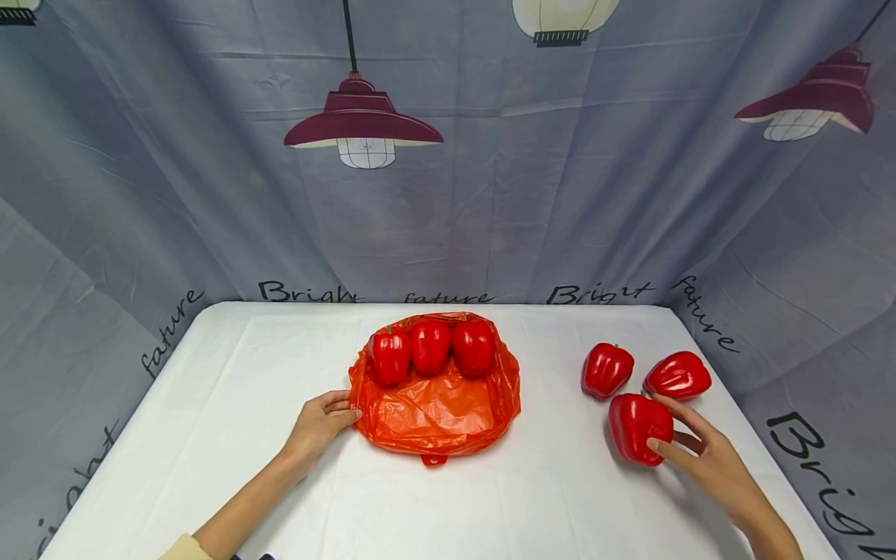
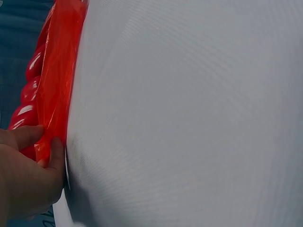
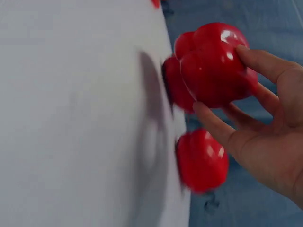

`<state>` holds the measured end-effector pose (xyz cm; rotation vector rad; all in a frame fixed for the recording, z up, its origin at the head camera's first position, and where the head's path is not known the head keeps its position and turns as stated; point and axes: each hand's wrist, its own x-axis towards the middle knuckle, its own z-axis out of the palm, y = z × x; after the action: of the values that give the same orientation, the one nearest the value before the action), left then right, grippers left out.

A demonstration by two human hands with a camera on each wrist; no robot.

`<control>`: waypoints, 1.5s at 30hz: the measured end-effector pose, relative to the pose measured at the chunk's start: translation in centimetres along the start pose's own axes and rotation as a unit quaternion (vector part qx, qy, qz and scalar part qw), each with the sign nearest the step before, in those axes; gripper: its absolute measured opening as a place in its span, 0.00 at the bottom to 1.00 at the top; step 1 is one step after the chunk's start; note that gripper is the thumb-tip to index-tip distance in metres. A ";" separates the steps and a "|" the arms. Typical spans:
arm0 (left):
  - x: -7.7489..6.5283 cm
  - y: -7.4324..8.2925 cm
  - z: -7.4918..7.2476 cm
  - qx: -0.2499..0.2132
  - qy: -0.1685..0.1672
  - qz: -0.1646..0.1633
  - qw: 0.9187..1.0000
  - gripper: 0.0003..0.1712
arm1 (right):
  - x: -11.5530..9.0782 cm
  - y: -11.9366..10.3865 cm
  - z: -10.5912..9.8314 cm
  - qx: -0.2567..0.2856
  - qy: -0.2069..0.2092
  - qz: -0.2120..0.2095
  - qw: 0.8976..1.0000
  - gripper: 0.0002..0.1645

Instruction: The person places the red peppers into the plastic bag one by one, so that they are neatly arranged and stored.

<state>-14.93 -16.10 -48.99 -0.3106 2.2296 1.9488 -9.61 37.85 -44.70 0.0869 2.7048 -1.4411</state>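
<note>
An orange-red plastic bag (image 1: 434, 416) lies opened out in the middle of the table, with three red bell peppers (image 1: 430, 348) in a row along its far side. My left hand (image 1: 318, 428) pinches the bag's left rim between thumb and fingers; the left wrist view shows this pinch on the thin plastic (image 2: 57, 85). Over on the right, my right hand (image 1: 707, 459) grips a red bell pepper (image 1: 638, 428) from its right side. In the right wrist view that pepper (image 3: 215, 71) appears raised off the table, with fingers and thumb around it.
Two more red bell peppers, one upright-looking (image 1: 607, 371) and one on its side (image 1: 677, 376), lie just beyond the right hand. The white table (image 1: 546, 498) is bordered by a grey printed curtain (image 1: 476, 194) at the back and sides.
</note>
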 end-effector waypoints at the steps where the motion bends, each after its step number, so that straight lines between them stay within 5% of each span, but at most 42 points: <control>1: 0.0 0.0 0.0 -0.001 -0.001 0.001 1.000 0.27 | 0.1 -0.5 0.2 0.005 0.001 -0.014 1.000 0.45; 9: -0.1 0.0 0.0 0.001 -0.001 0.003 1.000 0.27 | 1.2 -5.4 2.9 0.066 -0.023 -0.110 0.991 0.40; 23: 0.1 0.0 0.1 -0.002 -0.002 0.000 1.000 0.27 | 3.8 -11.7 9.4 0.143 -0.107 -0.132 0.975 0.39; 45: -0.2 0.2 0.0 -0.002 0.001 0.001 1.000 0.27 | 5.7 -14.0 18.1 0.178 -0.158 -0.149 0.960 0.39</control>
<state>-14.82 -16.09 -48.79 -0.3111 2.2280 1.9549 -15.73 15.11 -43.74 -0.5072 2.2485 -1.8266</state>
